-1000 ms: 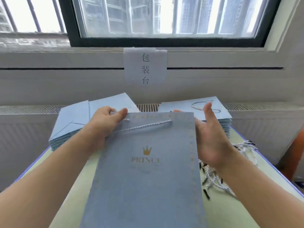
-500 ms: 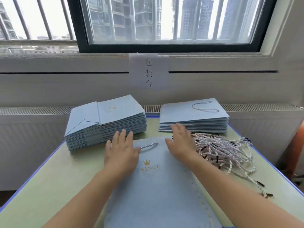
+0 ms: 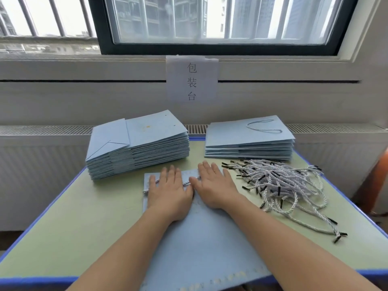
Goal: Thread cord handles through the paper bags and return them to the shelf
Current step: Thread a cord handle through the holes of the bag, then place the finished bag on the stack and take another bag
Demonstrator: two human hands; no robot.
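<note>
Now both hands lie flat on a blue paper bag at the middle of the green table.

The left hand and the right hand rest side by side on the bag's upper part, fingers straight and spread, gripping nothing. A twisted cord handle runs across the bag's top edge, partly hidden under both palms, with a knot showing at the bag's left edge. Beyond the bag and to its left sits a tall stack of folded bags. Beyond the bag and to its right is a lower stack whose top bag carries a cord loop. Just right of the bag, near the right hand, lies a loose pile of black-tipped cords. Farther beyond the bag, a paper sign hangs on the wall under the window.
</note>
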